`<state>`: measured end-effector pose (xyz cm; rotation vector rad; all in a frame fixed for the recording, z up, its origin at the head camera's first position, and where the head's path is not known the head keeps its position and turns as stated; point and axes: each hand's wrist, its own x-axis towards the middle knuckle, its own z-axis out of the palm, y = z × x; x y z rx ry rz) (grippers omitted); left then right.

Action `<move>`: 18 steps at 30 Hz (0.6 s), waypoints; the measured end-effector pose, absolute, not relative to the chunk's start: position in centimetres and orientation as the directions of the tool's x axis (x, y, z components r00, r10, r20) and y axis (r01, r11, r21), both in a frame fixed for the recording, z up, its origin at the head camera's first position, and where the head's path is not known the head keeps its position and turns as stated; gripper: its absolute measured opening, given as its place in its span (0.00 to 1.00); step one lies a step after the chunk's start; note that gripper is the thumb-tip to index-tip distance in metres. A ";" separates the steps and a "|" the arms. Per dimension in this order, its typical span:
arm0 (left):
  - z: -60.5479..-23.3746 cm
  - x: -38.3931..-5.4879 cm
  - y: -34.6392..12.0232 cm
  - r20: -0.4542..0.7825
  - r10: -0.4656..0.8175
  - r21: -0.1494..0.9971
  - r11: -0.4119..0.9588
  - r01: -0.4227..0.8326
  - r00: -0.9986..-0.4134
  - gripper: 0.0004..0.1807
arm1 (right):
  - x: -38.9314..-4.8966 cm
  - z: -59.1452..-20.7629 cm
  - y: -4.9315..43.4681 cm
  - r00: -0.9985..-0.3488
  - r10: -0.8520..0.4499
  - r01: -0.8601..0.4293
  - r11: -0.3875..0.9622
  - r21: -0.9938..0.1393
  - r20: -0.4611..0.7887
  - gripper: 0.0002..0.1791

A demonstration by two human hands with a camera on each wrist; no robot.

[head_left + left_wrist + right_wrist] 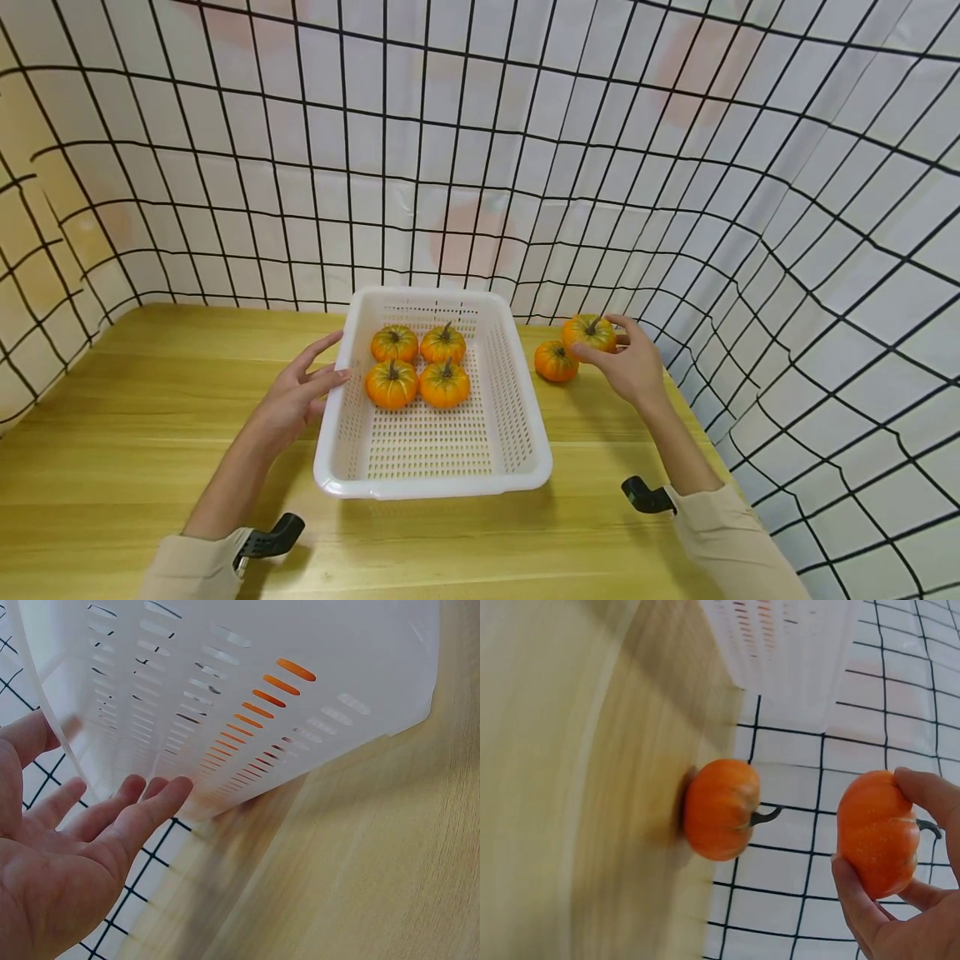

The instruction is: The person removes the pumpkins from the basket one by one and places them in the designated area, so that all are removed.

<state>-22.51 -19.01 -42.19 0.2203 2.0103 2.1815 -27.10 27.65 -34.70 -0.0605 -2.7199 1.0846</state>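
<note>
A white perforated plastic basket stands on the table with several small orange pumpkins grouped toward its far left. My left hand is at the basket's left side. In the left wrist view, its thumb reaches over the rim while the fingers lie along the outer wall. To the right of the basket, my right hand grips a small pumpkin between thumb and fingers, raised off the table. Another pumpkin with a dark curved stem sits on the table just beside it.
The wooden table extends on both sides of the basket. A white cloth with a black grid rises behind the table and along its right and left sides. A dark wrist mount sticks out from each sleeve.
</note>
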 end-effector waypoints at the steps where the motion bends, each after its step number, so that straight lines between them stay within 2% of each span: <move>1: -42.2 -22.5 -19.0 -0.004 0.222 0.997 -0.080 -0.022 -0.975 0.40 | -27.2 -34.9 27.8 -0.975 0.126 -0.037 0.721 -0.692 0.184 0.51; 18: -42.2 -22.5 -19.0 0.007 0.221 0.996 -0.084 -0.012 -0.975 0.40 | -29.3 -40.0 29.9 -0.916 0.275 -0.031 0.675 -0.737 0.291 0.45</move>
